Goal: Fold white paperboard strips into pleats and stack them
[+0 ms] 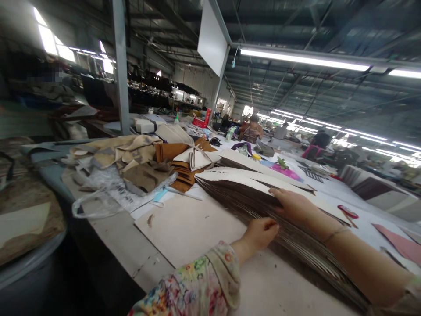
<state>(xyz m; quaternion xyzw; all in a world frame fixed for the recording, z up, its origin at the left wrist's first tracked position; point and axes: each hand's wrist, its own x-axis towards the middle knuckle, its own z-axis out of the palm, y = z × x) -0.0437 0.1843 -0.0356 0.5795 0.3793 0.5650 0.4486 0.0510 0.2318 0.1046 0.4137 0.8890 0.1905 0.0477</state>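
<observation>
A thick stack of dark brown sheets with pale tops (230,195), perhaps leather, lies across the table, its layers fanned along the near edge. Over its upper sheets is my right hand (294,206), fingers closed around the edge of a top sheet. My left hand (259,235) is beside the stack's near edge with its fingers curled in; whatever they may pinch is too small to see. Beneath the left hand lies a large pale board (197,228). My left sleeve has a floral pattern.
Left of the stack are folded brown pieces (182,175), camouflage-patterned cloth (121,149) and a clear plastic bag (115,188). A red tape roll (347,211) is on the right. A round bin (29,245) stands at the left. Other people work farther back.
</observation>
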